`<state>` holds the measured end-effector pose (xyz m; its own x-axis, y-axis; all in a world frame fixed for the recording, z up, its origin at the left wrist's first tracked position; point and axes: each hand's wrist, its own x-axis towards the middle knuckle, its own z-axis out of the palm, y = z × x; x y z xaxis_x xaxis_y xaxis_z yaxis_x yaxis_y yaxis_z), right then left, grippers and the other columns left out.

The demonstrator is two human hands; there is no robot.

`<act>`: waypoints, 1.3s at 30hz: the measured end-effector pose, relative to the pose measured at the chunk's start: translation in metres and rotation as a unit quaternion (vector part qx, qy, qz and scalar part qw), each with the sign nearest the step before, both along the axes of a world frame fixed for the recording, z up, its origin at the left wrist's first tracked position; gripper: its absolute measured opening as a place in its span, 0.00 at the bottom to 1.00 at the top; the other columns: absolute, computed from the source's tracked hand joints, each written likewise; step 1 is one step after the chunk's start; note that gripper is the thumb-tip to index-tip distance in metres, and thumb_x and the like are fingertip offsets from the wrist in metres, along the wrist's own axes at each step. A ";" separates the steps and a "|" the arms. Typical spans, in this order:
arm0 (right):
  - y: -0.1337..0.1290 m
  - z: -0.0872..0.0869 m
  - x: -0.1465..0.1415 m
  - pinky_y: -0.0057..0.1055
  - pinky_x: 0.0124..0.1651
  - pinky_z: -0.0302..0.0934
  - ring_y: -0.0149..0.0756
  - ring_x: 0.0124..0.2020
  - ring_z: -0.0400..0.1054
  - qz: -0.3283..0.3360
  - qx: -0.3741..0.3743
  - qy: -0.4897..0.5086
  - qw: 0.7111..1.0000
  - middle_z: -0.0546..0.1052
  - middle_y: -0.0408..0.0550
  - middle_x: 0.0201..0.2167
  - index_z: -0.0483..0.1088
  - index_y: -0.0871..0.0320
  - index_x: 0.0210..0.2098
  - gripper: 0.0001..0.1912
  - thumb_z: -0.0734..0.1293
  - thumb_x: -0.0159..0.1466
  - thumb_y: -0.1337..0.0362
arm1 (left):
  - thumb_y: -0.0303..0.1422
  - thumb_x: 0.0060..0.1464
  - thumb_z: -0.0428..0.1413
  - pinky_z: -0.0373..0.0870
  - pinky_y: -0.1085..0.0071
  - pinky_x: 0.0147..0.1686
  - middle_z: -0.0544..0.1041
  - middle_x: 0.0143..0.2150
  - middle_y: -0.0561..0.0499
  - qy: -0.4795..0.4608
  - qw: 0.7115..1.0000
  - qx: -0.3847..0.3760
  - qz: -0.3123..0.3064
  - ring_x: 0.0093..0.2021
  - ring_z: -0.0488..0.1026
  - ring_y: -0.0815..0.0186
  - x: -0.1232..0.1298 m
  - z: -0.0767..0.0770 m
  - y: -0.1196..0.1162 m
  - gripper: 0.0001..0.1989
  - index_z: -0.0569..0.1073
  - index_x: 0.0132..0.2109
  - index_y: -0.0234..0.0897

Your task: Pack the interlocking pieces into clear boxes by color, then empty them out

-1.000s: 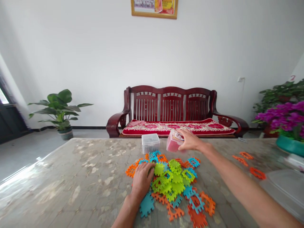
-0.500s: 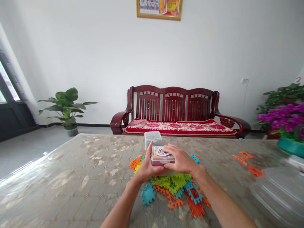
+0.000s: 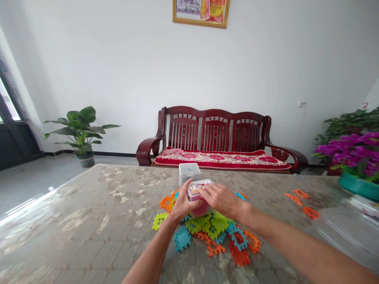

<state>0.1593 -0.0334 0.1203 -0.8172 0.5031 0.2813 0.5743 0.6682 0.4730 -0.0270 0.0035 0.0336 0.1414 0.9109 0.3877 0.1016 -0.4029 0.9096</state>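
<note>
A small clear plastic box (image 3: 196, 192) with a printed label on its lid and reddish contents is held above a pile of toy pieces. My left hand (image 3: 184, 202) grips its left side, thumb across the front. Over the right side of the same box lies my right hand (image 3: 222, 200), its fingers bent onto the lid and its thumb hidden. Beneath are notched plastic building pieces, among them a green piece (image 3: 220, 221), a blue piece (image 3: 182, 238) and a red piece (image 3: 239, 253). Just behind stands a second clear plastic box (image 3: 189, 172) with a lid.
The table (image 3: 97, 221) has a patterned cover. At the right are several loose orange pieces (image 3: 310, 213), a clear plastic lid or tub (image 3: 349, 228), and purple flowers (image 3: 352, 152) in a teal pot (image 3: 359, 185). Behind the table stands a wooden bench (image 3: 216, 132).
The held box has tilted and turned, showing more of its front. My right hand has shifted round its right side, with the forearm swung outward. The view has moved slightly.
</note>
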 end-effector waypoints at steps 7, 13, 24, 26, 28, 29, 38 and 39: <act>-0.003 0.005 -0.017 0.35 0.31 0.67 0.42 0.33 0.73 -0.028 0.059 -0.069 0.996 0.77 0.60 0.34 0.61 0.72 0.56 0.19 0.57 0.67 0.73 | 0.35 0.37 0.65 0.61 0.56 0.57 0.71 0.52 0.46 0.008 1.000 -0.020 0.003 0.53 0.68 0.52 0.000 0.003 0.002 0.39 0.65 0.59 0.38; 0.002 0.009 -0.013 0.33 0.31 0.67 0.41 0.32 0.74 -0.011 0.029 -0.066 0.997 0.78 0.58 0.34 0.66 0.71 0.53 0.17 0.56 0.67 0.74 | 0.34 0.35 0.66 0.66 0.59 0.53 0.71 0.50 0.47 0.000 0.999 -0.028 -0.035 0.50 0.69 0.54 0.005 0.013 -0.007 0.40 0.66 0.58 0.39; 0.011 0.006 0.028 0.37 0.49 0.67 0.41 0.49 0.72 0.049 -0.061 0.057 0.995 0.76 0.60 0.51 0.62 0.64 0.59 0.22 0.61 0.67 0.68 | 0.40 0.39 0.65 0.69 0.61 0.49 0.77 0.48 0.47 -0.064 0.988 -0.126 -0.055 0.48 0.73 0.55 0.001 0.021 -0.013 0.41 0.63 0.62 0.38; 0.013 0.006 0.024 0.36 0.43 0.68 0.40 0.44 0.74 0.044 -0.020 0.010 0.999 0.77 0.60 0.46 0.63 0.66 0.58 0.19 0.59 0.68 0.69 | 0.40 0.40 0.65 0.70 0.61 0.48 0.77 0.48 0.47 -0.057 0.989 -0.132 -0.039 0.47 0.73 0.55 0.003 0.022 -0.013 0.40 0.64 0.61 0.37; 0.014 0.008 0.017 0.34 0.38 0.68 0.38 0.39 0.75 0.038 0.013 -0.026 0.999 0.78 0.58 0.41 0.65 0.67 0.55 0.17 0.57 0.69 0.71 | 0.39 0.41 0.64 0.70 0.61 0.48 0.77 0.47 0.47 -0.055 0.989 -0.134 -0.018 0.46 0.74 0.56 0.006 0.022 -0.012 0.40 0.64 0.61 0.38; 0.014 0.010 0.013 0.33 0.35 0.67 0.38 0.36 0.74 0.036 0.026 -0.039 0.998 0.78 0.58 0.39 0.65 0.68 0.55 0.17 0.57 0.69 0.71 | 0.39 0.41 0.64 0.70 0.62 0.48 0.77 0.47 0.47 -0.056 0.989 -0.136 -0.007 0.45 0.74 0.57 0.008 0.022 -0.012 0.39 0.64 0.61 0.38; 0.010 0.021 -0.014 0.31 0.28 0.63 0.40 0.31 0.73 -0.027 0.035 -0.132 0.990 0.77 0.58 0.32 0.60 0.74 0.57 0.21 0.56 0.66 0.74 | 0.39 0.45 0.61 0.70 0.62 0.48 0.78 0.44 0.48 -0.049 0.990 -0.127 0.043 0.46 0.73 0.56 0.013 0.016 -0.010 0.33 0.67 0.59 0.38; 0.010 0.022 -0.016 0.31 0.28 0.63 0.40 0.31 0.73 -0.031 0.028 -0.135 0.990 0.77 0.59 0.32 0.60 0.75 0.57 0.21 0.57 0.65 0.74 | 0.39 0.45 0.60 0.70 0.62 0.48 0.78 0.43 0.49 -0.048 0.990 -0.127 0.042 0.46 0.73 0.56 0.014 0.015 -0.010 0.32 0.68 0.59 0.39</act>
<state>0.1432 -0.0238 0.1422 -0.8343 0.5446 0.0854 0.4608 0.6040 0.6503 -0.0133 -0.0062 0.0486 0.0349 0.9876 0.1533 0.0342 -0.1545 0.9874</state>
